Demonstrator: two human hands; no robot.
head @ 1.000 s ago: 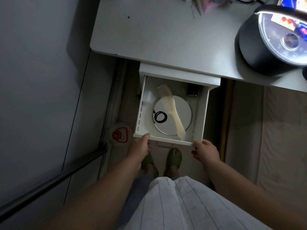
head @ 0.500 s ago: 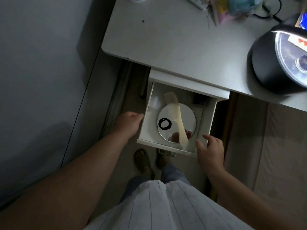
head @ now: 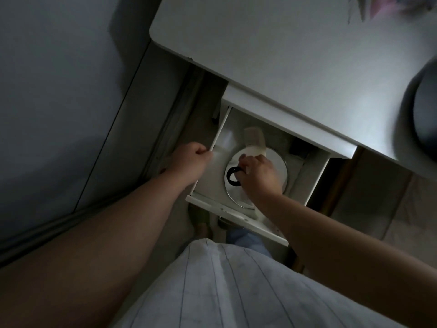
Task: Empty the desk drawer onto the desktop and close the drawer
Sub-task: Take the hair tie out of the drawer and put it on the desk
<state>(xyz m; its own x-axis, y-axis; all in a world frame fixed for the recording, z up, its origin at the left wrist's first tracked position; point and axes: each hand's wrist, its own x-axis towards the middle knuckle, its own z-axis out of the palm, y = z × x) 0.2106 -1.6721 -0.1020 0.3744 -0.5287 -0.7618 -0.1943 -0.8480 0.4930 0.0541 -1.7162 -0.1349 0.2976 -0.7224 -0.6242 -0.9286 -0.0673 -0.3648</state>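
1. Head view, hands: I see the left hand point(head: 192, 159) curled closed over the top edge of the left side wall of the open white drawer point(head: 238, 210), knuckles up, fingers wrapped on the thin panel.
2. The right hand point(head: 259, 175) is down inside the drawer, fingers bent in a narrow pinch. Its fingertips point(head: 243, 170) touch the black ring-shaped elastic band point(head: 230, 177); whether the band is actually gripped or only touched I cannot tell from here.
3. The band lies on the round flat disc with a shiny metal rim point(head: 281, 169), which rests on the drawer floor and is half covered by the right hand.
4. A pale cream plastic comb point(head: 254, 139), broad and flat, lies on the far part of the disc, its near end hidden under the right hand.
5. A small dark object point(head: 296, 147) sits at the drawer's back right corner, too dim to identify.
6. The smooth matte white table point(head: 283, 48) runs above the drawer, which stands pulled out below its front edge. A blurred black rounded thing point(head: 425, 129) rests at its right edge.
7. A pale striped cloth garment point(head: 224, 287) fills the bottom.
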